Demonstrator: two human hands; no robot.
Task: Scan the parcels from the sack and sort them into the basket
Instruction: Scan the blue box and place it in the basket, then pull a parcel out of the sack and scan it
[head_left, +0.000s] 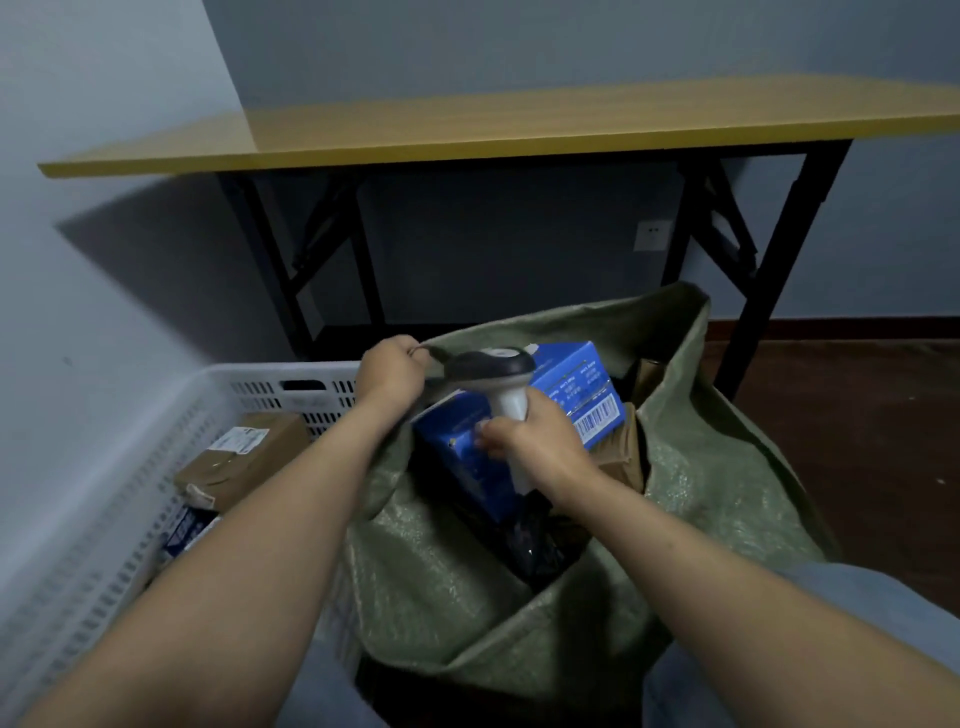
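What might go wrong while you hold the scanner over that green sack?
The left hand only pinches the sack at its rim; if it slips, the cloth may flop over the blue box. The right hand holds the scanner close above the box, and the barcode sits off to one side, so the scan might miss it.

Both bare forearms reach forward. The left hand (392, 371) pinches the sack (727, 467) rim; the right hand (530, 436) curls around a scanner (493, 366) handle.

Left hand (390, 370) pinches sack (691, 467) rim; right hand (535, 439) grips scanner (501, 382).
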